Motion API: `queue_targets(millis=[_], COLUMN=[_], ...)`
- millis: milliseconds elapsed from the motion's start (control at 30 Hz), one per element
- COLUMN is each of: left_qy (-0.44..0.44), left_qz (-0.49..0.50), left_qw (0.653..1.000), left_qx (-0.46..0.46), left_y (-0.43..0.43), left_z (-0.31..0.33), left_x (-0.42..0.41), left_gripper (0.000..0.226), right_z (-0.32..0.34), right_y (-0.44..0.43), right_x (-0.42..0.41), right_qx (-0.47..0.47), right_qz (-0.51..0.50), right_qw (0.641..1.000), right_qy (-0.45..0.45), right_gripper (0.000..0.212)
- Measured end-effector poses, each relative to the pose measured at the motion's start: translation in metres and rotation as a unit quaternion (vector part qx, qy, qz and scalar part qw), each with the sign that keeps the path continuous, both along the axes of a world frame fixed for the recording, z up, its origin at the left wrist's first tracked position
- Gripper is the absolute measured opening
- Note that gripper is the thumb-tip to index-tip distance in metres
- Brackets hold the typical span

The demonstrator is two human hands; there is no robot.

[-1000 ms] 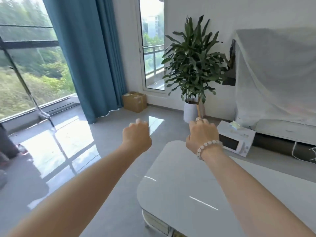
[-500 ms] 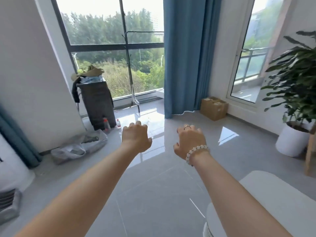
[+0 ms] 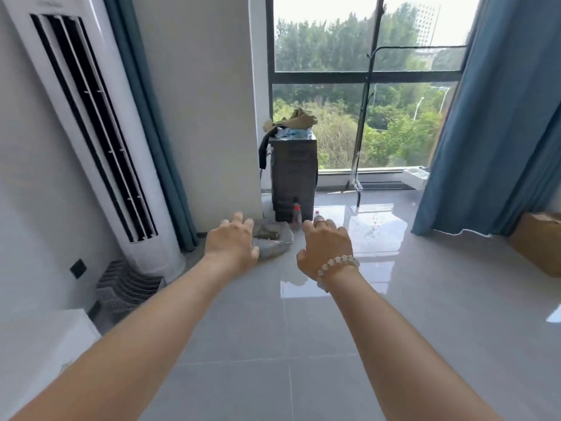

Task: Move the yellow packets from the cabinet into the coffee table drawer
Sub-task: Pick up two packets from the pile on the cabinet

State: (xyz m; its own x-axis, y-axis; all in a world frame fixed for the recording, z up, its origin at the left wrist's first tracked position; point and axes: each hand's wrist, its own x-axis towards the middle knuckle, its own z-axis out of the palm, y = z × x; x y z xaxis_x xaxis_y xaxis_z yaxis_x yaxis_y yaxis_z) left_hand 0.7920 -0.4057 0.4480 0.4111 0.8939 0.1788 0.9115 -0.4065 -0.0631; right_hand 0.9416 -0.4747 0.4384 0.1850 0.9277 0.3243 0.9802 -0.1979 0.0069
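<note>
- Both arms are out in front of me, left hand (image 3: 232,244) and right hand (image 3: 326,250) hovering above the grey tiled floor (image 3: 303,375) — fingers loosely curled downward, nothing in either one.
- There's a beaded bracelet (image 3: 337,267) on my right wrist and a ring (image 3: 319,220) on one finger; that's all these hands carry.
- Yellow packets? None in sight anywhere here, and I can't spot the coffee table drawer either.
- Ahead, a tall white air conditioner (image 3: 91,132) stands at the left wall.
- A dark unit (image 3: 293,180) sits by the window (image 3: 364,117) with clutter heaped on top and a small bottle (image 3: 297,212) at its foot.
- A grey bag (image 3: 273,243) is slumped on the floor just beyond my left hand.
- A blue curtain (image 3: 501,117) hangs on the right, with a cardboard box (image 3: 540,241) near its hem.
- Whether that dark unit is the cabinet I'm after, I can't tell from here — no door or shelf shows.
- My read on progress: nothing has been moved, as far as I can see. My hands are bare, so finding the cabinet, taking out the packets and carrying them to the drawer all lie ahead.
</note>
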Motion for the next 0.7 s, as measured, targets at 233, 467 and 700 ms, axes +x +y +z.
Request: queue_targets(millis=[233,467,700], left_qy=[0.021,0.019,-0.027], left_qz=[0.097,0.194,0.314], left_qw=[0.995,0.980,0.949], left_qx=[-0.002,-0.025,-0.006], left_y=[0.067,0.127,0.168], left_z=[-0.001,-0.006,-0.003], left_x=[-0.048,-0.075,-0.112], left_gripper=[0.044,0.042,0.036], right_z=[0.007,0.018,0.023], right_y=[0.091,0.192,0.276], right_x=[-0.034,-0.056,-0.101], right_qx=[-0.013,-0.016,-0.028], right_qz=[0.092,0.195,0.316], right_qw=[0.995,0.980,0.948], right_qy=[-0.027,-0.034,-0.037], right_gripper=[0.041,0.038,0.037])
